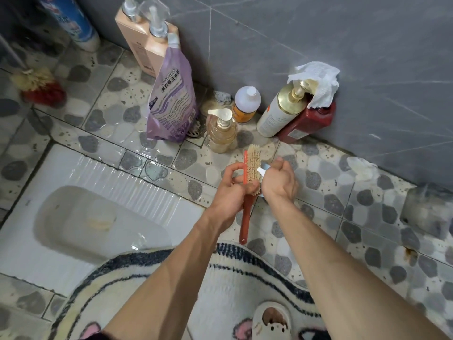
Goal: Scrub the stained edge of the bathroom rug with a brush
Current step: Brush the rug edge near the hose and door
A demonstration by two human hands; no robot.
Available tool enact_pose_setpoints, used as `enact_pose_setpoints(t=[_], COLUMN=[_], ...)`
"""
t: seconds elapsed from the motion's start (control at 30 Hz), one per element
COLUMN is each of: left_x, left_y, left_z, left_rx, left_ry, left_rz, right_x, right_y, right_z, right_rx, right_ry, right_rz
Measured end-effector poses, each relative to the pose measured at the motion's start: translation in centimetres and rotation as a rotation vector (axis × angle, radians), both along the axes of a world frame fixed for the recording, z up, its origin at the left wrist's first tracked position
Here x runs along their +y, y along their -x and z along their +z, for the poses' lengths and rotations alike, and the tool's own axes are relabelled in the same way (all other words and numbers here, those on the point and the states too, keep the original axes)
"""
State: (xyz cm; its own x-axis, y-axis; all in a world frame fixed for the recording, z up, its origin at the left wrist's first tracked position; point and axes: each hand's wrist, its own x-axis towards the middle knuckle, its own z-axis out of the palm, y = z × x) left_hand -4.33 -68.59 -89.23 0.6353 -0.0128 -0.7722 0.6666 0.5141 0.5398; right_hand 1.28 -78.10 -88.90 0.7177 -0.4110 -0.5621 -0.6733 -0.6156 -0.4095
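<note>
Pebble-tile floor | left hand gripped brush at its neck, bristles facing right hand, which curled round a small white-spouted thing, kind unclear | brush axis ran far-to-near, handle tip just short of rug edge, under both wrists | left hand nearer, and only a short drop back to it!

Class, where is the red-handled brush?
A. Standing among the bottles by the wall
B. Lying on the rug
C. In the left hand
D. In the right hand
C: the left hand grips the brush just below its head, while the right hand holds a pump bottle at the bristles.
</note>
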Motion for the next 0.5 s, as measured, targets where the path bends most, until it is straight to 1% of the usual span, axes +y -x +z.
enact_pose_setpoints(t=[0.1, 0.17, 0.23, 0.3, 0.37, 0.43, 0.5], left_x=[0.2, 1.0, 2.1, 2.8, 2.7, 1.9, -0.3], left_y=[0.7, 1.2, 1.7, 2.3, 2.3, 1.9, 1.2], left_z=[1.0, 2.7, 4.6, 7.7, 11.9, 16.4, 21.1], left_rx=[0.025, 0.038, 0.060, 0.073, 0.081, 0.069, 0.055], left_ry=[-0.030, -0.064, -0.102, -0.132, -0.152, -0.132, -0.089], left_rz=[-0.014, -0.019, -0.030, -0.048, -0.097, -0.155, -0.212], right_x=[-0.1, -0.2, -0.7, -1.7, -2.5, -3.3, -4.7], right_y=[-0.1, -0.5, -0.6, 0.8, 3.7, 7.0, 9.8], right_z=[0.5, 1.9, 3.8, 7.0, 11.6, 15.7, 20.0], right_rx=[0.031, 0.103, 0.150, 0.135, 0.103, 0.144, 0.195], right_ry=[-0.008, -0.110, -0.224, -0.253, -0.306, -0.480, -0.581], right_rz=[0.042, 0.022, -0.056, -0.092, -0.073, -0.016, 0.059])
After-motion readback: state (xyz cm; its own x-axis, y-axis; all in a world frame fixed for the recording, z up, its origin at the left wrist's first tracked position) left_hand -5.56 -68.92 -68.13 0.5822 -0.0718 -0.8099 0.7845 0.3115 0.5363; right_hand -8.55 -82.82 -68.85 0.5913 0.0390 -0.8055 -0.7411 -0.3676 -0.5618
